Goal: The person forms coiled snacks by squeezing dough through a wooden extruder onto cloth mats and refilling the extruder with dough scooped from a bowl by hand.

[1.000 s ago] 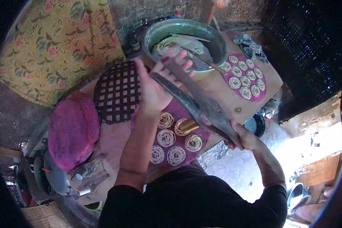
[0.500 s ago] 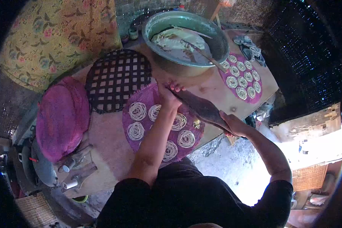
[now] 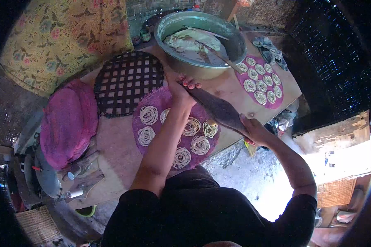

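Note:
Both hands grip a long, dark, two-handled hand press (image 3: pixel 216 108), held slantwise above a round purple mesh mat (image 3: pixel 157 99). My left hand (image 3: pixel 186 88) closes round its upper-left end. Around the lower-right end wraps my right hand (image 3: pixel 254 131). Below the press, pale strands form a noodle nest (image 3: pixel 210 130) at the mat's right side. Several other coiled nests (image 3: pixel 200 145) lie on the same mat, some partly hidden by my left forearm. The underside of the press is mostly hidden.
A large green basin (image 3: pixel 165 31) holds pale dough (image 3: pixel 193 41) and a stick (image 3: pixel 218 55). Another purple mat (image 3: pixel 263 99) carries several nests at the right. Left are a black lattice rack (image 3: pixel 130 82) and a purple cloth-covered bundle (image 3: pixel 68 123). The table edge (image 3: pixel 235 145) runs near me.
The few strands under the press have grown into a round coiled nest. Both hands keep their grip, and the press has shifted slightly. The view has moved a little.

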Motion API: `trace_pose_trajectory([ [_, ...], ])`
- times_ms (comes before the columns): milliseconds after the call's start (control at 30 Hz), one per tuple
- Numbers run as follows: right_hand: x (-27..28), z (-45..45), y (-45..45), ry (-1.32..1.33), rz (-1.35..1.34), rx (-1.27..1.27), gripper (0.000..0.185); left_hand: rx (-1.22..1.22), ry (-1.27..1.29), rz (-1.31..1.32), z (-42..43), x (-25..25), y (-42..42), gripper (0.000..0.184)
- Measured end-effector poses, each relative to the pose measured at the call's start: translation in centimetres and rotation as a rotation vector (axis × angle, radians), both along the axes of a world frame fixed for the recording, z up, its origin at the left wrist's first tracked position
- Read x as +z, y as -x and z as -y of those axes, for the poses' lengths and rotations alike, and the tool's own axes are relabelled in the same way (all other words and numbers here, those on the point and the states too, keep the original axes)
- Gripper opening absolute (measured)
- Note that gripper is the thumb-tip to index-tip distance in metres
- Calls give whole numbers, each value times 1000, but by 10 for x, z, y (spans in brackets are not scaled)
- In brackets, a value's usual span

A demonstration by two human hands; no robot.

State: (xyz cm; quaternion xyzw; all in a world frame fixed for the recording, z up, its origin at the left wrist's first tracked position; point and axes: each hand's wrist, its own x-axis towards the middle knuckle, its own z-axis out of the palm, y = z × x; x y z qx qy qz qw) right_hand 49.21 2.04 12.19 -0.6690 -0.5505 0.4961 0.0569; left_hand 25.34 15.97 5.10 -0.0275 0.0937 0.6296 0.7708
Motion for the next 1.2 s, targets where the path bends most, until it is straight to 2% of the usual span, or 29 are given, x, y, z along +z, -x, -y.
trace_pose_trajectory([
  [133,1,15,1,84,-3,-20,76,-19,-23,-19,21,-4,0,56],
  [233,1,23,-14,157,52,-101,71,-69,75,25,19,-31,-26,56],
  [300,-1,24,-21,-53,102,-44,75,-119,-128,144,1,-49,-43,57],
  [333,-4,24,-24,-57,106,-44,75,-118,-132,147,-2,-51,-47,57],
  [433,-10,26,-31,-54,33,-125,71,-159,-82,75,3,-11,-48,59],
  [500,-10,31,-34,-41,-142,-211,65,-182,113,-203,14,19,-47,60],
  [533,-8,34,-34,-42,-150,-222,65,-192,112,-212,13,3,-43,60],
  [600,-3,40,-32,-105,-265,-238,59,-440,-158,-1304,17,-44,-30,64],
  [667,-11,41,-41,-113,-270,-215,56,-622,-290,-1434,47,-38,-35,65],
  [733,-14,41,-42,-148,-218,-202,53,-873,-544,-1190,60,-54,-48,62],
  [833,-26,40,-45,-174,-296,-252,52,-871,-539,-1331,57,-85,-64,58],
  [933,-30,36,-47,-232,-308,-282,50,-905,-512,-1376,59,-62,-64,58],
  [1133,-17,31,-37,-304,-315,-248,43,-1059,-568,-1219,52,-64,-59,58],
  [1200,-16,28,-39,-350,-315,-266,42,-1010,-584,-1306,54,-67,-58,58],
])
